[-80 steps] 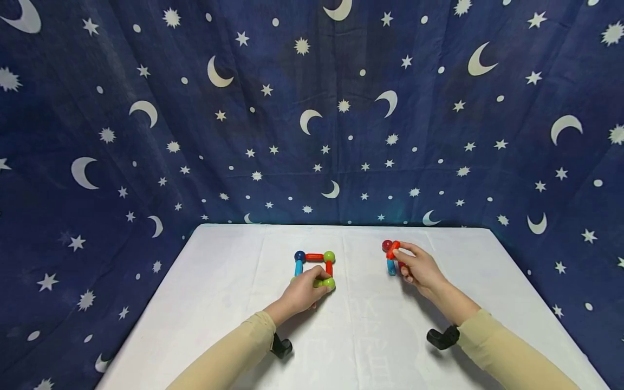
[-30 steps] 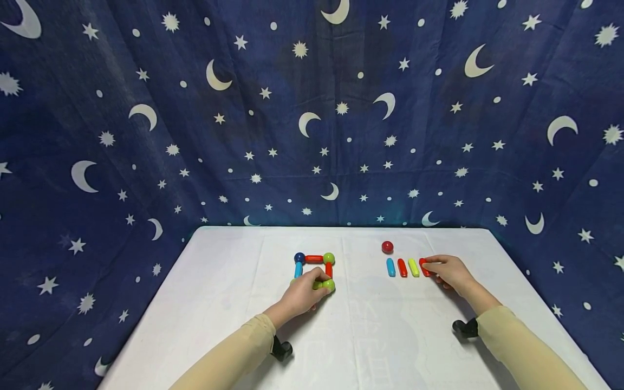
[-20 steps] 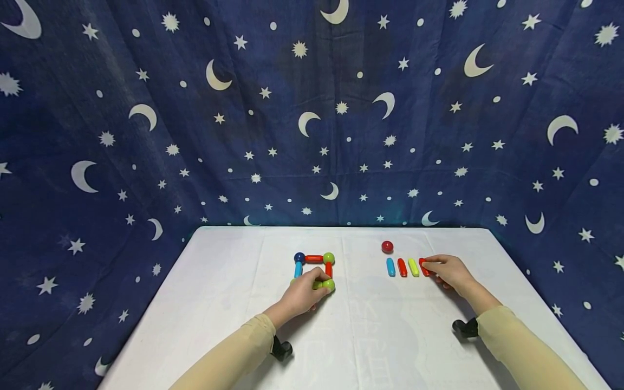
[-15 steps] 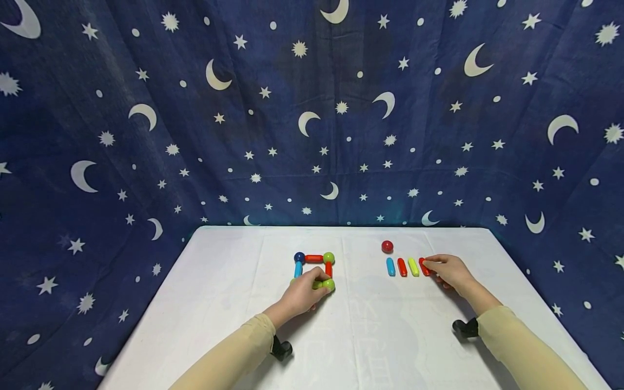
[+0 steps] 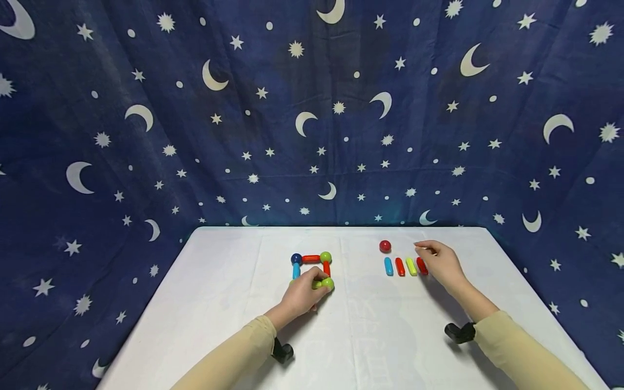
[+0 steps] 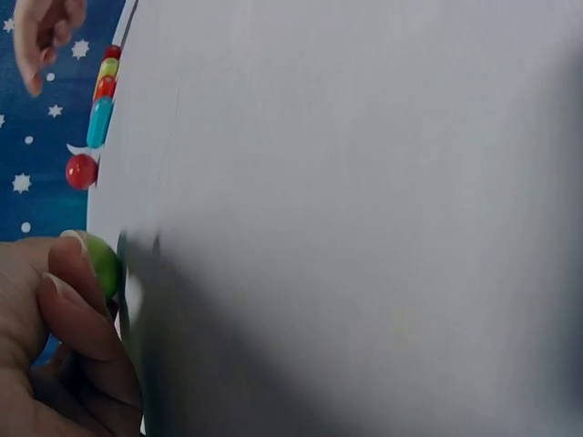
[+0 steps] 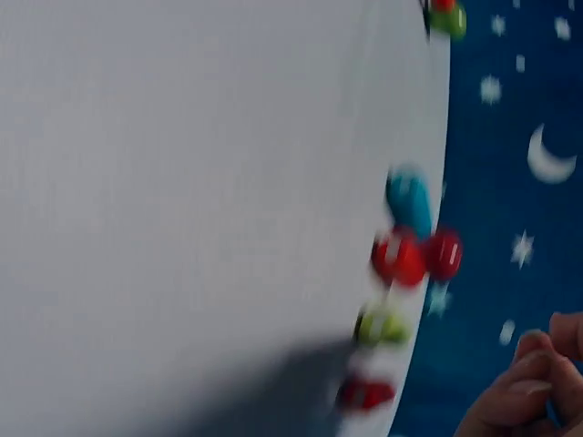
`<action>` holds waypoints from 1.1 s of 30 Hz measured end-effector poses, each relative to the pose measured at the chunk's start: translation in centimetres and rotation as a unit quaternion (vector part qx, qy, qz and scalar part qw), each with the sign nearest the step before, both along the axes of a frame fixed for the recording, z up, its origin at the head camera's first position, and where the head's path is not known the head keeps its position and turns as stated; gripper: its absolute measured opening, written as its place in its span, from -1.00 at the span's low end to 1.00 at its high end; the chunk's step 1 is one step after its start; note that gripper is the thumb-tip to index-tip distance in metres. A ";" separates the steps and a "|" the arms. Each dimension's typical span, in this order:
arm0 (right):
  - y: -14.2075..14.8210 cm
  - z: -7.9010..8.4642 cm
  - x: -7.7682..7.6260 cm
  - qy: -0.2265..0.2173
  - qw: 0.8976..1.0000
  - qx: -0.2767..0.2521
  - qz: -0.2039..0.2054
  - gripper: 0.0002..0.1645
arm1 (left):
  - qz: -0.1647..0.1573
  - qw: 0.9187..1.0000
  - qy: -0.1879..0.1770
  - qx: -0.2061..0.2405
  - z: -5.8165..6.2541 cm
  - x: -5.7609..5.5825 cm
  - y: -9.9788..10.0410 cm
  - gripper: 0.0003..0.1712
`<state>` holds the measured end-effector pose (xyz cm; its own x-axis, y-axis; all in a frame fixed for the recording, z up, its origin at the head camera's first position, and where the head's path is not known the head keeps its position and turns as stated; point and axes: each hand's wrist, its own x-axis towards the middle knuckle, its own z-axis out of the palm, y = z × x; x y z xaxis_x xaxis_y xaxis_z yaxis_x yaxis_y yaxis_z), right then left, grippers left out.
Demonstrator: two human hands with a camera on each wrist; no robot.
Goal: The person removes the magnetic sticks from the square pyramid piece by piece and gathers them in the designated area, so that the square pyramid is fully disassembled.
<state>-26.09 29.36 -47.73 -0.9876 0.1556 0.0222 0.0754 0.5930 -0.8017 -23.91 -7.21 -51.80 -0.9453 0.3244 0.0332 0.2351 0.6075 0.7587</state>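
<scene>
In the head view, a small square of magnetic rods and balls lies on the white table. It shows a dark blue ball (image 5: 296,259), a red rod (image 5: 311,259), a blue rod (image 5: 296,270) and green balls. My left hand (image 5: 303,292) covers its near side and pinches the green ball (image 5: 328,284) at the near right corner. To the right, a row holds a blue rod (image 5: 388,266), a red rod (image 5: 400,266), a yellow-green rod (image 5: 411,266) and a red rod (image 5: 422,266). My right hand (image 5: 442,265) hovers above that last rod, fingers loosely bent, holding nothing.
A red ball (image 5: 385,246) sits behind the row of rods. The white table (image 5: 244,325) ends at a dark blue curtain (image 5: 273,179) with moons and stars. A black wrist camera (image 5: 459,332) hangs under the right sleeve.
My right hand carried the red rod to the right end of the row and laid it down. It has since let go and lifted slightly away. The left hand has stayed put.
</scene>
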 end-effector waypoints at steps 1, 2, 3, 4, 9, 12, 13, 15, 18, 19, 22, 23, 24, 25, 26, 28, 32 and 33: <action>-0.8 0.0 0.2 0.008 1.000 -0.002 0.018 -0.52 | 0.005 1.000 0.002 -0.001 0.0 0.1 0.2 -0.73; -1.6 0.0 0.3 0.013 0.999 -0.007 0.037 -0.54 | 0.009 1.000 0.004 0.001 -0.1 0.2 0.3 -0.72; -2.5 -0.2 0.5 0.018 0.998 -0.015 0.057 -0.56 | 0.012 1.000 0.006 0.003 -0.1 0.3 0.4 -0.70; -3.4 -0.4 0.7 0.025 0.996 -0.020 0.079 -0.57 | 0.013 1.000 0.006 0.008 -0.1 0.3 0.6 -0.68; -8.2 -2.0 1.8 0.005 0.983 -0.040 0.177 -0.60 | 0.015 0.999 -0.026 0.036 -0.3 0.9 0.5 -0.56; -10.5 -2.9 2.1 -0.014 0.974 -0.036 0.221 -0.59 | 0.022 0.999 -0.035 0.036 -0.5 1.2 0.1 -0.51; -11.2 -3.2 2.1 -0.016 0.972 -0.033 0.233 -0.59 | 0.023 0.999 -0.032 0.035 -0.6 1.3 -0.1 -0.51; -12.2 -3.5 2.0 -0.013 0.967 -0.032 0.253 -0.58 | 0.024 0.999 -0.025 0.033 -0.7 1.3 -0.3 -0.53; -13.2 -3.7 1.7 -0.008 0.962 -0.036 0.270 -0.55 | 0.019 0.999 -0.016 0.040 -0.6 1.1 -0.4 -0.58; -13.6 -3.8 1.7 -0.008 0.961 -0.038 0.274 -0.54 | 0.017 0.999 -0.015 0.042 -0.5 1.1 -0.5 -0.59; -14.6 -4.1 1.4 -0.012 0.959 -0.045 0.278 -0.52 | 0.015 0.999 -0.015 0.041 -0.4 1.0 -0.8 -0.62; -14.9 -4.1 1.2 -0.012 0.959 -0.043 0.279 -0.52 | 0.014 0.999 -0.014 0.038 -0.4 0.9 -0.8 -0.63; -15.2 -4.2 1.2 -0.012 0.959 -0.040 0.281 -0.52 | 0.013 0.999 -0.012 0.036 -0.4 0.9 -0.9 -0.64; -15.4 -4.2 1.1 -0.011 0.959 -0.037 0.282 -0.53 | 0.014 0.999 -0.009 0.035 -0.4 0.8 -1.0 -0.66; -15.7 -4.2 1.1 -0.010 0.958 -0.032 0.284 -0.53 | 0.015 0.999 -0.006 0.034 -0.4 0.8 -1.0 -0.68; -16.0 -4.2 1.1 -0.009 0.958 -0.023 0.286 -0.54 | 0.018 0.999 0.000 0.033 -0.5 0.7 -1.0 -0.71; -16.5 -4.1 1.1 -0.011 0.958 -0.008 0.285 -0.55 | 0.029 0.999 0.004 0.035 -0.7 0.8 -0.9 -0.77; -16.6 -4.1 1.1 -0.010 0.958 -0.005 0.286 -0.55 | 0.032 0.999 0.004 0.035 -0.8 0.8 -0.9 -0.77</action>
<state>-25.00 12.80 -51.87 -0.9120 -0.4102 0.0046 -0.2444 0.5343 -0.8092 -23.11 -8.10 -52.56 -0.9637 0.2597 0.0623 0.2042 0.5663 0.7985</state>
